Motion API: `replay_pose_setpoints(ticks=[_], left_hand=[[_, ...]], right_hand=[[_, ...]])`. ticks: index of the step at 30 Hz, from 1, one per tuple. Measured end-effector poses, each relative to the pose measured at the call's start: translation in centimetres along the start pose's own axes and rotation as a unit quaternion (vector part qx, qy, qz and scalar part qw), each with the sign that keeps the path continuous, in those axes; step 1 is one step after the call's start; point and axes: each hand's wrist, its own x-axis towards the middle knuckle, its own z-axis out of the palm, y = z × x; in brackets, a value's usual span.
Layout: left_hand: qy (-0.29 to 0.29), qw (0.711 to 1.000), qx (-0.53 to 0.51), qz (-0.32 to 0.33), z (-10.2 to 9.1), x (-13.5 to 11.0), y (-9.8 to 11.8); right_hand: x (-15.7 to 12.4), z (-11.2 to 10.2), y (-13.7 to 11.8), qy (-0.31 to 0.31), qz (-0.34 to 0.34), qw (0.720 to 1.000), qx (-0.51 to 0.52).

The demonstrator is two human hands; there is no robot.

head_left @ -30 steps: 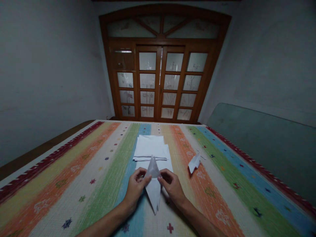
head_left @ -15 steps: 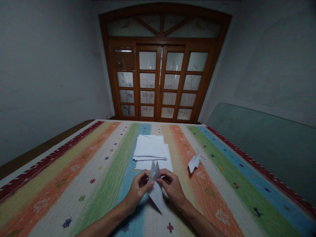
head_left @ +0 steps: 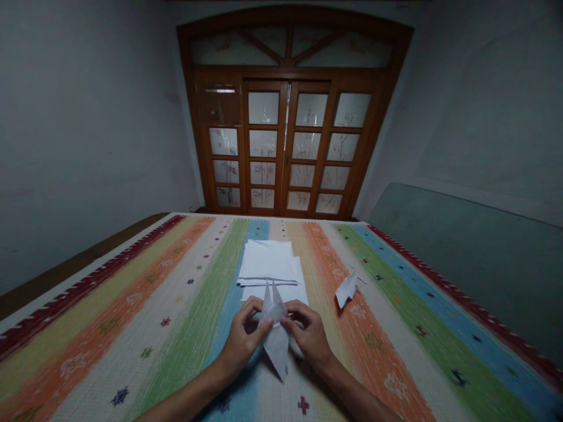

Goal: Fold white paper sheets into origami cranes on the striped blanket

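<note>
A folded piece of white paper [head_left: 277, 346] is held upright between my two hands above the table. Two narrow points stick up at its far end, and a wider point hangs toward me. My left hand [head_left: 246, 331] pinches its left edge with thumb and fingers. On the opposite edge, my right hand [head_left: 309, 334] grips it the same way, thumb near the middle fold. Just beyond the hands lies a stack of white paper sheets [head_left: 268, 259], partly covered by the folded tips. A finished-looking paper crane [head_left: 347, 288] rests to the right.
A striped, patterned cloth [head_left: 176, 328] covers the table. Behind the table stands a wooden door [head_left: 285, 146] with glass panes. At the right is a pale green board or chair back [head_left: 461, 234]; which one, I cannot tell.
The folded paper has turned slightly in my hands: its two upper points lean further left and stand wider apart, and its lower tip has shifted left. Both hands keep their grip.
</note>
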Motion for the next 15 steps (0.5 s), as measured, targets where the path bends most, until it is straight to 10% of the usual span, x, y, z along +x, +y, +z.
replay_pose_setpoints(ticks=[15], left_hand=[[0.047,0.989,-0.061,-0.129,0.26,0.46,-0.24]], right_hand=[[0.12,0.23,0.74,0.040,0.052,0.997,0.049]])
